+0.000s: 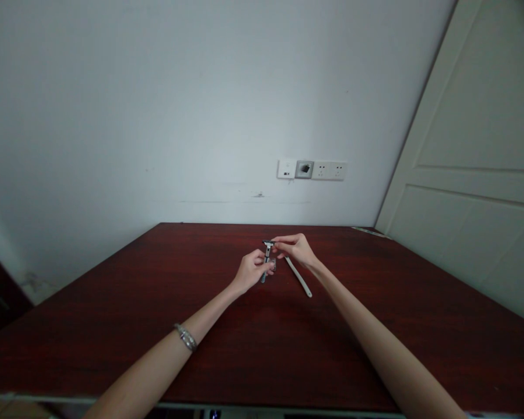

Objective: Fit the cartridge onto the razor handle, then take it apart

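Both my arms reach out over a dark red-brown table point(288, 349). My left hand point(250, 271) is closed round the handle of a small metal razor point(267, 251) and holds it upright above the table. My right hand point(294, 247) pinches the razor's dark head from the right with thumb and fingertips. A small shiny piece point(272, 265) lies just under the razor, too small to name. A long thin white stick point(299, 277) lies on the table just under my right wrist. A silver bracelet point(186, 337) sits on my left forearm.
The table stands against a white wall with a row of sockets point(312, 170) above its far edge. A white panelled door point(475, 192) rises at the right. A dark piece of furniture point(0, 297) shows at the far left.
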Action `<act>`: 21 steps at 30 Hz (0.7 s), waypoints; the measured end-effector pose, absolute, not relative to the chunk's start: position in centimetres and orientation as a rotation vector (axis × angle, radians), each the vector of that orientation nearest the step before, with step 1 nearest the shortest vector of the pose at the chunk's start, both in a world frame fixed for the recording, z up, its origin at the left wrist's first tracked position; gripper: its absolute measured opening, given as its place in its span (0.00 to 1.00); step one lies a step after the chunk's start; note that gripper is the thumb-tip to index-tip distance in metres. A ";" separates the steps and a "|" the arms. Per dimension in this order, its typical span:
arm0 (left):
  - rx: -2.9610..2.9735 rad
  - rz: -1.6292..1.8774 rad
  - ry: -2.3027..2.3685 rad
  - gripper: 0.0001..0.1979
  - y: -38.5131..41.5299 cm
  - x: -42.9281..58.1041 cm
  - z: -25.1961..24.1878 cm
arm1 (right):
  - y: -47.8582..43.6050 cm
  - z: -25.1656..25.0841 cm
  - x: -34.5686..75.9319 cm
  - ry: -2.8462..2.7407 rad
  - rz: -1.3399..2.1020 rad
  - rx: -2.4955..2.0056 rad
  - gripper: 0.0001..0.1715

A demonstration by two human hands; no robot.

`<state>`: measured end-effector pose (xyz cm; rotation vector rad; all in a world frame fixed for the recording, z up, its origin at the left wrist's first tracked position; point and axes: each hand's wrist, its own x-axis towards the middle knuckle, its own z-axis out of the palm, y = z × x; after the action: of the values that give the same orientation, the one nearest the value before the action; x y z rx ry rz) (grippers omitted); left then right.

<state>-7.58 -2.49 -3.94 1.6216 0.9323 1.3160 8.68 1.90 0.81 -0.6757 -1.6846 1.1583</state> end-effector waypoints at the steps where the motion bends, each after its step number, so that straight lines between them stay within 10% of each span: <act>1: 1.622 1.317 0.929 0.12 -2.5 -7.6 -4.0 | 1.8 0.9 8.6 -1.682 1.160 -0.683 0.15; 21: 1.633 1.330 0.945 0.12 -2.6 -7.5 -3.9 | 2.1 0.6 8.4 -1.603 1.200 -0.677 0.14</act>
<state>-7.50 -2.55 -3.94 1.6335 0.9455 1.3298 8.41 2.06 0.63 -0.6770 -1.6031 1.1996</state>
